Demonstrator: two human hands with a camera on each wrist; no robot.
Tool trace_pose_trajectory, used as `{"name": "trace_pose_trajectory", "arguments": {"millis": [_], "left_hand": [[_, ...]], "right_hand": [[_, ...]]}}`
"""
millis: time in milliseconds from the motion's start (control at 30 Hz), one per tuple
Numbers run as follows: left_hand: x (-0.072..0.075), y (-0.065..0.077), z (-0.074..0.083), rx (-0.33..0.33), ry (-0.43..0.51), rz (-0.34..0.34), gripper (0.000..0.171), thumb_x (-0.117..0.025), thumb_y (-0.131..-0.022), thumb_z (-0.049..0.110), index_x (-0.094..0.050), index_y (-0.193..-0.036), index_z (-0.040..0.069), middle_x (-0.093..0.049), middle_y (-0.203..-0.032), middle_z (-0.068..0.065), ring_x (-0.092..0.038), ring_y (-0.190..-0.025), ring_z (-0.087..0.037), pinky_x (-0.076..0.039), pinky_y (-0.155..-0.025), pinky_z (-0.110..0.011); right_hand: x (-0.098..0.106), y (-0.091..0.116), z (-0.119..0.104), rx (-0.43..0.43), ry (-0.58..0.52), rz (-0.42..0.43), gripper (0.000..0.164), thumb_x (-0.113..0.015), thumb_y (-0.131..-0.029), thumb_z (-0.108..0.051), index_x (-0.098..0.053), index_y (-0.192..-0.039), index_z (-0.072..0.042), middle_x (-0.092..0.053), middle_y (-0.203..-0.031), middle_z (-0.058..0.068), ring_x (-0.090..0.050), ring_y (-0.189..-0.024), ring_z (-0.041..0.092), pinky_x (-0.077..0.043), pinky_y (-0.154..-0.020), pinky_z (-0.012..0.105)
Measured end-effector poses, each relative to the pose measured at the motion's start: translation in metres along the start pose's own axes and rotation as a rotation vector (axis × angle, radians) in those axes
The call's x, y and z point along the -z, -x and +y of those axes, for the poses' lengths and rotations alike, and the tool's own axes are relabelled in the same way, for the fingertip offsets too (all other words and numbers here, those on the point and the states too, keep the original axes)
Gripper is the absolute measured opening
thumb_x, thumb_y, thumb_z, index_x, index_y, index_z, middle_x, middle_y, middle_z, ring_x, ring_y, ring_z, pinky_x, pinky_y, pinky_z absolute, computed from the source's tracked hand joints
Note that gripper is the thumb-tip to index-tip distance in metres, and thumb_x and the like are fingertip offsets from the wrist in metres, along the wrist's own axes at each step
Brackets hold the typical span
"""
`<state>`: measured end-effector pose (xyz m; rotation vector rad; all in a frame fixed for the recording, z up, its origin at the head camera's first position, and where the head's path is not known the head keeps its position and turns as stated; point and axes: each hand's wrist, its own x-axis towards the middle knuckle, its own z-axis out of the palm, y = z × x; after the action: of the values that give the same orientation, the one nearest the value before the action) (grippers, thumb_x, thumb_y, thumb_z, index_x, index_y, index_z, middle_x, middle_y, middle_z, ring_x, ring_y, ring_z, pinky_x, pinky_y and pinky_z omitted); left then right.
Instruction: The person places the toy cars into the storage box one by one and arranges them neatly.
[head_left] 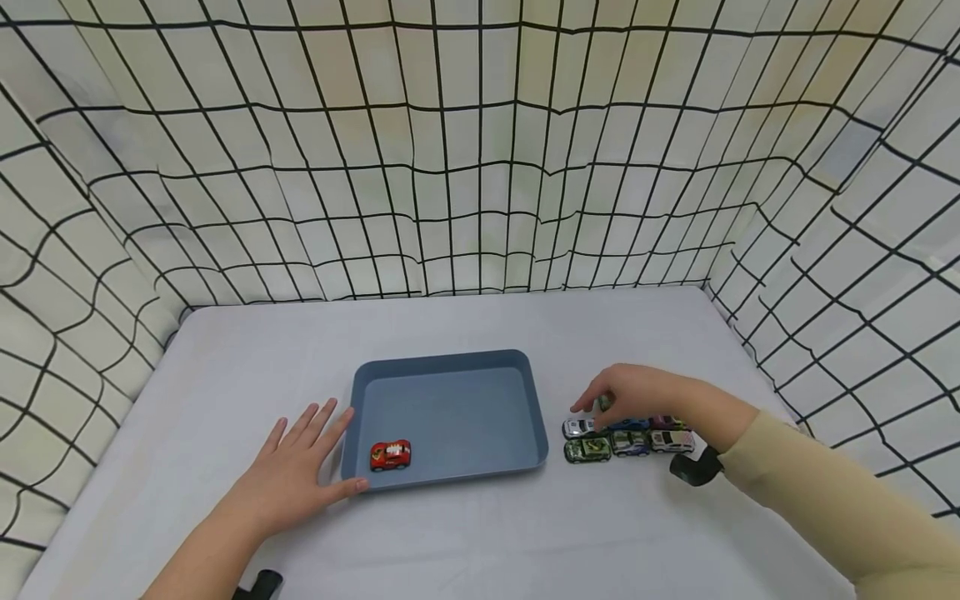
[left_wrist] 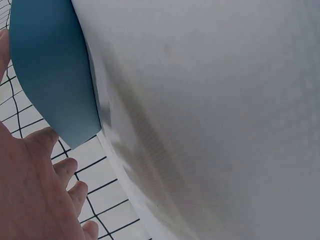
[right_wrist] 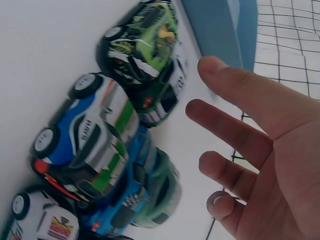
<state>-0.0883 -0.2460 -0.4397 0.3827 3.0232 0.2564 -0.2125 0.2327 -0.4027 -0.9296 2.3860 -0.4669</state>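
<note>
My left hand (head_left: pixel 296 475) is spread flat at the left side of a blue-grey tray (head_left: pixel 465 425), its thumb by the front left corner. Inside that tray, near this corner, sits a red toy car (head_left: pixel 390 455). To the tray's right my right hand (head_left: pixel 637 396) hovers over a cluster of toy cars, fingers loosely bent. The right wrist view shows nothing between its thumb and fingers. Closest to the fingertips are a silver-white car (head_left: pixel 577 428) and a green patterned car (right_wrist: pixel 142 45). Beside these are a blue-white-green car (right_wrist: pixel 95 132), a blue car (right_wrist: pixel 120 200) and a pale green car (right_wrist: pixel 162 195).
A white car (head_left: pixel 672 442) and a pinkish dark car (head_left: pixel 666 422) stand at the cluster's right end. White cloth (head_left: pixel 480 542) covers the table. Black netting (head_left: pixel 480 167) over white sheets rises behind it and at both sides.
</note>
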Motion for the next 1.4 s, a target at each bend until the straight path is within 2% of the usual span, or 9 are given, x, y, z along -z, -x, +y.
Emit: {"name": "trace_pose_trajectory", "arguments": {"millis": [167, 467, 667, 900, 1133, 1400], "left_hand": [[0.000, -0.001, 0.001, 0.003, 0.002, -0.001, 0.110, -0.055, -0.075, 0.084, -0.033, -0.155, 0.012, -0.026, -0.160, -0.020, -0.020, -0.146, -0.044, -0.010, -0.115, -0.068], [0.001, 0.000, 0.001, 0.009, 0.009, -0.004, 0.110, -0.056, -0.075, 0.083, -0.033, -0.155, 0.012, -0.025, -0.160, -0.020, -0.019, -0.146, -0.044, -0.010, -0.115, -0.068], [0.001, 0.000, 0.001, 0.008, 0.009, -0.001, 0.109, -0.058, -0.076, 0.081, -0.033, -0.155, 0.011, -0.025, -0.160, -0.020, -0.019, -0.146, -0.044, -0.009, -0.115, -0.068], [0.002, 0.000, 0.002, 0.008, 0.006, 0.000, 0.108, -0.059, -0.076, 0.080, -0.034, -0.155, 0.011, -0.026, -0.160, -0.020, -0.020, -0.146, -0.044, -0.010, -0.115, -0.068], [0.003, 0.000, 0.003, 0.002, 0.025, -0.004, 0.107, -0.062, -0.077, 0.078, -0.033, -0.155, 0.011, -0.026, -0.160, -0.021, -0.019, -0.146, -0.044, -0.010, -0.115, -0.068], [0.003, 0.001, 0.004, 0.007, 0.020, -0.002, 0.107, -0.061, -0.077, 0.078, -0.034, -0.155, 0.011, -0.026, -0.160, -0.020, -0.020, -0.146, -0.044, -0.010, -0.115, -0.068]], "right_hand": [[-0.006, -0.005, 0.001, -0.021, 0.041, -0.024, 0.033, -0.079, -0.086, -0.021, -0.074, -0.119, -0.025, -0.070, -0.100, -0.014, -0.056, -0.071, 0.005, -0.051, -0.066, 0.026], [-0.011, -0.009, -0.001, -0.038, 0.139, -0.030, 0.034, -0.080, -0.085, -0.020, -0.075, -0.118, -0.026, -0.070, -0.098, -0.016, -0.059, -0.081, 0.000, -0.053, -0.077, 0.028], [-0.013, -0.010, -0.003, -0.035, 0.196, -0.011, 0.034, -0.079, -0.085, -0.020, -0.075, -0.118, -0.028, -0.070, -0.098, -0.016, -0.057, -0.081, 0.002, -0.052, -0.076, 0.029], [-0.012, -0.012, -0.003, -0.033, 0.143, 0.000, 0.034, -0.077, -0.086, -0.018, -0.074, -0.118, -0.027, -0.068, -0.100, -0.015, -0.058, -0.086, 0.005, -0.052, -0.078, 0.030], [-0.001, -0.010, -0.001, -0.040, 0.105, 0.031, 0.036, -0.076, -0.087, -0.020, -0.072, -0.122, -0.027, -0.070, -0.116, -0.010, -0.063, -0.107, 0.011, -0.053, -0.091, 0.037], [0.013, -0.008, -0.004, -0.032, 0.067, 0.055, 0.037, -0.077, -0.088, -0.022, -0.071, -0.123, -0.029, -0.068, -0.107, -0.014, -0.062, -0.107, 0.012, -0.051, -0.098, 0.046]]}}
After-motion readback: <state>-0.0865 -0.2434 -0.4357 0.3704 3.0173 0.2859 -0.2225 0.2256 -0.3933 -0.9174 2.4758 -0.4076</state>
